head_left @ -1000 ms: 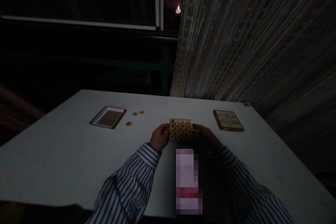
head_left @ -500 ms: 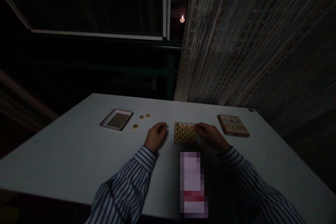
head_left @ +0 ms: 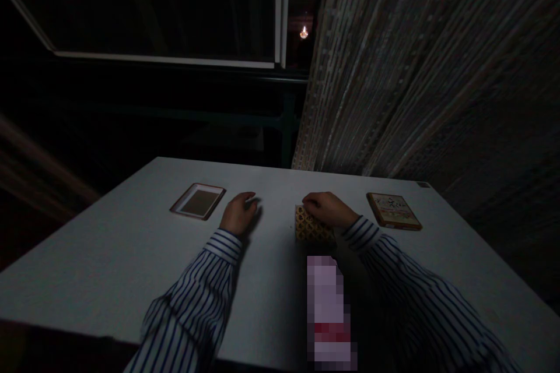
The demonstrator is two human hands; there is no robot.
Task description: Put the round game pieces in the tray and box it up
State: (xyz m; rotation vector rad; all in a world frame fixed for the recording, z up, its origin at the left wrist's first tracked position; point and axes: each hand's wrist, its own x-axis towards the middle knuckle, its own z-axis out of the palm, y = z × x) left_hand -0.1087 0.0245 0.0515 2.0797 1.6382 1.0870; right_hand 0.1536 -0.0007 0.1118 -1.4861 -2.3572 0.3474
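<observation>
A small box of Chinese chess pieces (head_left: 307,226) lies on the white table in front of me, its round yellowish pieces set in rows. My right hand (head_left: 330,208) is over the box's far edge, fingers curled together and fingertips at its far left corner. Whatever those fingertips hold is hidden, and the hand covers the back row. To the left, my left hand (head_left: 238,213) rests low over the table, thumb and forefinger apart. It is just right of an open box lid or tray (head_left: 198,201). No loose pieces show around this hand.
A flat box with a printed cover (head_left: 394,211) lies on the right of the white table (head_left: 109,268). A small dark square (head_left: 423,185) marks the far right corner. Behind stand a string curtain (head_left: 371,70) and a dark framed window (head_left: 166,11). A blurred patch covers the near middle.
My left hand has moved left, over the spot where three loose chess pieces lay; they are now out of sight. My right hand has slid left across the back of the box.
</observation>
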